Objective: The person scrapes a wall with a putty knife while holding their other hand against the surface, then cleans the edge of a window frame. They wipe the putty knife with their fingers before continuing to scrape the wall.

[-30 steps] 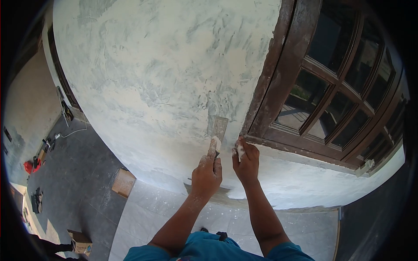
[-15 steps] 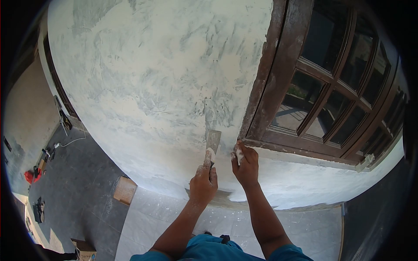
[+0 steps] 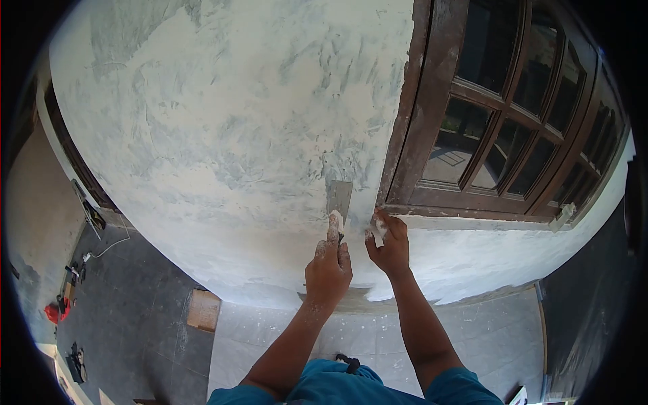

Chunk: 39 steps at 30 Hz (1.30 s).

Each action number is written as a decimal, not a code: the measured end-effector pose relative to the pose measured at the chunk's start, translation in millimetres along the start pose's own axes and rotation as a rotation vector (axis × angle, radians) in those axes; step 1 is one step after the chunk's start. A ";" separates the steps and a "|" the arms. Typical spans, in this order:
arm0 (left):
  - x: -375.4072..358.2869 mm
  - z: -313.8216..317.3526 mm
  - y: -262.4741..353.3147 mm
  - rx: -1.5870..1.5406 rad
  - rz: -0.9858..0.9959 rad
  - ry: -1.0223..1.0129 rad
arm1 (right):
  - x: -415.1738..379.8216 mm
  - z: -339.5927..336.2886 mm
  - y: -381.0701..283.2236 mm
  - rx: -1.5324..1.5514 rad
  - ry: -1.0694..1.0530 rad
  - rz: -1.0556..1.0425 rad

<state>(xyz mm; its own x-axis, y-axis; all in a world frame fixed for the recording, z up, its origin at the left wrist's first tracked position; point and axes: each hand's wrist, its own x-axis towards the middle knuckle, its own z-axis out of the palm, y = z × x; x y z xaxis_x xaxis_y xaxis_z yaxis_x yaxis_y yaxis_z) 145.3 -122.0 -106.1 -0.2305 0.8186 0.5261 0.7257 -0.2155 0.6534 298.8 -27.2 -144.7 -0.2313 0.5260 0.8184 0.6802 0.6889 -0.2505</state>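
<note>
My left hand is wrapped round the handle of a putty knife, its forefinger stretched along the tool. The flat grey blade points up against the patchy white wall. To the right, my right hand holds a small whitish piece between thumb and fingers, close under the lower left corner of the brown window frame. White smears cover the fingers of both hands.
Glass panes fill the brown window at right. Below the wall, a spattered pale sheet covers the floor. A cardboard piece lies beside it. Red and dark items lie at far left, near a white cable.
The view has shifted a little. My left hand and the putty knife have moved slightly up and right. My right hand stays by the window corner, its fingers tilted more, showing more of the whitish piece.
</note>
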 end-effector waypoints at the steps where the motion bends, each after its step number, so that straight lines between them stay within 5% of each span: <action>1: -3.4 0.1 -2.8 -0.001 0.004 -0.008 | -0.5 0.7 -1.1 -0.019 -0.001 0.002; 19: -25.2 9.3 -43.8 0.038 0.034 -0.182 | -3.7 11.9 -1.9 -0.089 0.100 0.004; 25: 2.4 -4.9 -21.6 -0.131 0.087 -0.055 | -3.3 12.7 -0.5 -0.068 0.112 0.012; 31: -25.6 7.6 -52.0 0.048 0.087 -0.128 | -1.7 14.3 2.4 -0.089 0.128 -0.022; 33: -10.2 3.5 -47.7 0.061 0.217 0.035 | -5.0 12.6 -0.9 -0.096 0.103 -0.003; 39: -15.9 1.5 -48.8 0.054 0.192 0.065 | -4.1 16.5 0.5 -0.111 0.122 0.013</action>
<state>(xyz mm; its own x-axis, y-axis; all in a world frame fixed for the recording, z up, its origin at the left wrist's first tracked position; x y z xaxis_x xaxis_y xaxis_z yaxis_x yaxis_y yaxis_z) 114.5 -123.7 -147.1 -0.1249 0.7285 0.6735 0.7939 -0.3337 0.5082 288.6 -20.8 -156.7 -0.1408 0.4652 0.8740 0.7569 0.6196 -0.2079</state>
